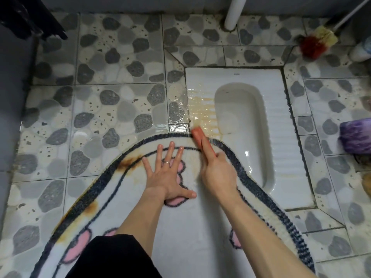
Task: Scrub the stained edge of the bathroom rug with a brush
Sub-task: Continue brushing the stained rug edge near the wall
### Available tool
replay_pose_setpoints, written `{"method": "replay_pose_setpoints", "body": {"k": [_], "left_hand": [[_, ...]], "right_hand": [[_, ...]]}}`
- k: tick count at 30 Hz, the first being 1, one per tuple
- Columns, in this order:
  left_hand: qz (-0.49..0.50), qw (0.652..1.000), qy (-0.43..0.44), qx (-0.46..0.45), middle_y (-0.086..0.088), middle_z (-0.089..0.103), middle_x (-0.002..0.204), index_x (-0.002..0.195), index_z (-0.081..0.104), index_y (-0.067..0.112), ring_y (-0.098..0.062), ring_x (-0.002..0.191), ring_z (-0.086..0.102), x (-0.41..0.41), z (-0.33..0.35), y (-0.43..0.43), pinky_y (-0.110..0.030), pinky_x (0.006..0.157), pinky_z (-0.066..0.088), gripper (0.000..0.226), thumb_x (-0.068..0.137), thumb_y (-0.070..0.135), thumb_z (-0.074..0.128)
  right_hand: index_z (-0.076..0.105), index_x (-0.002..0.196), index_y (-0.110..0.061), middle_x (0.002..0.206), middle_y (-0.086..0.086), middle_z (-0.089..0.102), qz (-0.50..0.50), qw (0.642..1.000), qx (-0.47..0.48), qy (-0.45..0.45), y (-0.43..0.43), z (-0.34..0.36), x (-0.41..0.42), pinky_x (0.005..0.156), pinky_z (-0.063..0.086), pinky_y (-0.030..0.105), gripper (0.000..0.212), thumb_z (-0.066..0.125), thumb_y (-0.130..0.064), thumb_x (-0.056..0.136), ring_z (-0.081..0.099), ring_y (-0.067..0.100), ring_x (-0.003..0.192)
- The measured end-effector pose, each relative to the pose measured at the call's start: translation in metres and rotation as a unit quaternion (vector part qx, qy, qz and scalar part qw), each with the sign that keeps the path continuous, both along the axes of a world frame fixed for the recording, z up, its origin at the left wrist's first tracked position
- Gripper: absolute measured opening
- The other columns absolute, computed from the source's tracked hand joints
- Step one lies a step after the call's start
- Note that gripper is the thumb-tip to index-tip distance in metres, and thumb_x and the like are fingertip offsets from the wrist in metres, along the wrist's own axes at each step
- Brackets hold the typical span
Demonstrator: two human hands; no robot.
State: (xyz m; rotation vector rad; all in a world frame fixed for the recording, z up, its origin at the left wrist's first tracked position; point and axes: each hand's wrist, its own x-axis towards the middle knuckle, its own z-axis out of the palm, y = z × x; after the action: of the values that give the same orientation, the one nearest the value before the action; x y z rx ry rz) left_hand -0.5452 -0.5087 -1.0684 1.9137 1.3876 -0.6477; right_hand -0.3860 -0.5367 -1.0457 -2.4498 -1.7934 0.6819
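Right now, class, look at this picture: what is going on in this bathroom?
A person works on a rug laid partly over a squat toilet. The left hand presses flat on the rug, fingers spread; the right hand grips a reddish brush at the rug's dark far edge. Brown stains show on the border farther left, and brownish water lies on the toilet beside the brush.

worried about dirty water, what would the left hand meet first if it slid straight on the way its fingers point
The left hand, flat on the rug, would first cross the rug's dark border, then likely reach the wet floor tile beyond.
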Motion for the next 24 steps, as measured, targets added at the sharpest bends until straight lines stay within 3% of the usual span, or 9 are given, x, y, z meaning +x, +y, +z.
{"method": "replay_pose_setpoints", "body": {"k": [2, 4, 7, 11, 13, 16, 18, 20, 24], "left_hand": [[0.0, 1.0, -0.001, -0.003, 0.012, -0.06, 0.14, 0.141, -0.043, 0.04, -0.021, 0.125, -0.061, 0.0, 0.001, 0.0, -0.068, 0.099, -0.031, 0.15, 0.051, 0.092, 0.065], [0.005, 1.0, -0.003, -0.003, 0.012, -0.06, 0.14, 0.141, -0.043, 0.04, -0.022, 0.125, -0.06, -0.001, 0.001, 0.001, -0.069, 0.101, -0.03, 0.15, 0.051, 0.092, 0.064], [0.004, 1.0, -0.003, -0.006, 0.012, -0.06, 0.14, 0.141, -0.044, 0.04, -0.021, 0.125, -0.061, 0.001, 0.001, 0.001, -0.068, 0.1, -0.031, 0.15, 0.052, 0.091, 0.065], [0.012, 1.0, -0.005, 0.01, 0.013, -0.06, 0.141, 0.141, -0.044, 0.04, -0.021, 0.125, -0.06, -0.001, -0.006, 0.0, -0.068, 0.098, -0.031, 0.15, 0.051, 0.091, 0.065], [0.007, 1.0, -0.007, 0.008, 0.013, -0.06, 0.14, 0.141, -0.044, 0.04, -0.021, 0.125, -0.061, 0.0, -0.006, -0.001, -0.068, 0.099, -0.031, 0.15, 0.051, 0.092, 0.065], [0.004, 1.0, -0.009, 0.01, 0.012, -0.061, 0.139, 0.141, -0.044, 0.039, -0.021, 0.125, -0.061, 0.0, -0.005, 0.0, -0.069, 0.099, -0.03, 0.15, 0.051, 0.092, 0.065], [0.009, 1.0, -0.01, 0.011, 0.012, -0.061, 0.139, 0.141, -0.044, 0.04, -0.021, 0.125, -0.061, 0.0, -0.004, 0.0, -0.069, 0.1, -0.03, 0.15, 0.052, 0.091, 0.065], [0.005, 1.0, -0.009, 0.01, 0.012, -0.06, 0.14, 0.14, -0.044, 0.04, -0.022, 0.125, -0.06, 0.001, -0.004, -0.001, -0.068, 0.098, -0.031, 0.15, 0.052, 0.09, 0.066], [0.005, 0.998, -0.031, 0.051, 0.015, -0.054, 0.145, 0.142, -0.041, 0.043, -0.018, 0.132, -0.054, -0.005, -0.01, -0.006, -0.064, 0.1, -0.032, 0.14, 0.056, 0.094, 0.057]], "right_hand": [[-0.011, 0.149, -0.059, 0.104, 0.005, 0.053, -0.009, 0.999, -0.041, 0.021, -0.066, 0.015, -0.004, 0.045, 0.031, 0.02, 0.059, 0.025, -0.035, 0.11, 0.041, 0.008, 0.052], [-0.015, 0.146, -0.062, 0.102, 0.002, 0.049, -0.018, 0.997, -0.073, 0.031, -0.093, 0.029, 0.0, 0.053, 0.039, 0.027, 0.056, 0.02, -0.043, 0.107, 0.038, 0.01, 0.058], [-0.015, 0.142, -0.068, 0.089, 0.003, 0.046, -0.005, 1.0, -0.017, 0.021, -0.038, 0.015, 0.008, 0.047, 0.033, 0.03, 0.054, 0.019, -0.046, 0.108, 0.042, 0.016, 0.053], [-0.005, 0.15, -0.061, 0.085, 0.007, 0.049, -0.015, 0.999, 0.029, -0.006, -0.004, -0.006, 0.01, 0.054, 0.035, 0.032, 0.051, 0.02, -0.048, 0.108, 0.04, 0.018, 0.053], [-0.01, 0.147, -0.065, 0.085, 0.004, 0.05, -0.024, 0.999, 0.005, 0.029, -0.049, -0.002, 0.001, 0.052, 0.037, 0.031, 0.054, 0.022, -0.047, 0.108, 0.041, 0.015, 0.052], [-0.02, 0.141, -0.067, 0.102, 0.004, 0.055, -0.002, 0.997, -0.068, 0.022, -0.12, 0.015, -0.009, 0.056, 0.05, 0.039, 0.062, 0.026, -0.047, 0.106, 0.05, 0.021, 0.059], [-0.019, 0.141, -0.067, 0.096, 0.003, 0.052, 0.04, 0.997, -0.062, 0.022, -0.101, 0.015, -0.002, 0.051, 0.047, 0.034, 0.059, 0.024, -0.046, 0.107, 0.048, 0.019, 0.055], [-0.011, 0.147, -0.063, 0.085, 0.003, 0.047, 0.056, 0.998, -0.015, 0.023, -0.046, 0.016, -0.003, 0.042, 0.035, 0.026, 0.055, 0.022, -0.044, 0.109, 0.044, 0.015, 0.047], [-0.007, 0.152, -0.056, 0.089, 0.009, 0.051, -0.005, 1.0, 0.007, -0.013, 0.01, -0.004, -0.008, 0.048, 0.033, 0.028, 0.052, 0.02, -0.048, 0.108, 0.041, 0.017, 0.051]]}}
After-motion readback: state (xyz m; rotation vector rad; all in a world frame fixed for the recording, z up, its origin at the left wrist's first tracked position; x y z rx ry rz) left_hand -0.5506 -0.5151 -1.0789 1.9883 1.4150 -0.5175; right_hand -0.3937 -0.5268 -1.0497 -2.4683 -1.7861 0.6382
